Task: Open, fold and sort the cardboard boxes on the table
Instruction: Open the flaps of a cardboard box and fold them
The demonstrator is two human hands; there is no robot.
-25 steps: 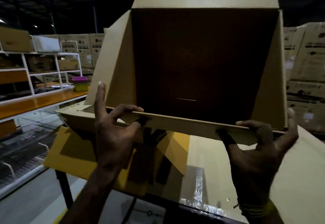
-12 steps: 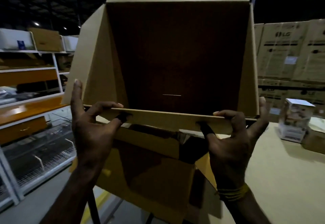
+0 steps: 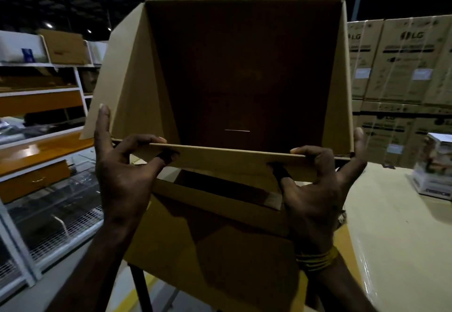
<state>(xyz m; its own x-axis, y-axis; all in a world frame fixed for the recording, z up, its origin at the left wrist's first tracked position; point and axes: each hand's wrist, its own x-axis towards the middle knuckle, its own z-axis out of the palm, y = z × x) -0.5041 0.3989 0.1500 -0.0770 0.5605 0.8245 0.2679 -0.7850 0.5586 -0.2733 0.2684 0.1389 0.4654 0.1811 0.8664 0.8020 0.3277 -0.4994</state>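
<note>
1. Left hand [image 3: 122, 179]: clamped on near flap of the open box [image 3: 242, 71]. Index finger curled over the flap's top edge, another fingertip pressed against the flap's outer face, thumb stretched up along the box's left side flap.
2. Right hand [image 3: 315, 194]: clamped on the same near flap toward its right end. Index finger hooked over the edge, one finger pressed on the flap's face, thumb raised against the box's right corner. Yellow bands [image 3: 316, 259] around the right wrist.
3. Open box: held up between both hands, above the worktop [image 3: 396, 238], mouth turned toward the camera. Interior dark; thin bright slit low on the inner far panel. Left side flap splayed outward, top flap angled up and away.
4. Below the held box: a second cardboard box [image 3: 220, 233] lying on the worktop's near-left part, partly in shadow, overhanging the edge.
5. Worktop: pale, glossy surface extending right; dark leg visible beneath.
6. Small printed carton [image 3: 433, 164] on the worktop at far right, well apart from the held box.
7. Left background: white shelving [image 3: 44, 125] with orange boards and stored cartons.
8. Right background: stacked wrapped cartons [image 3: 403, 79], printed labels.
</note>
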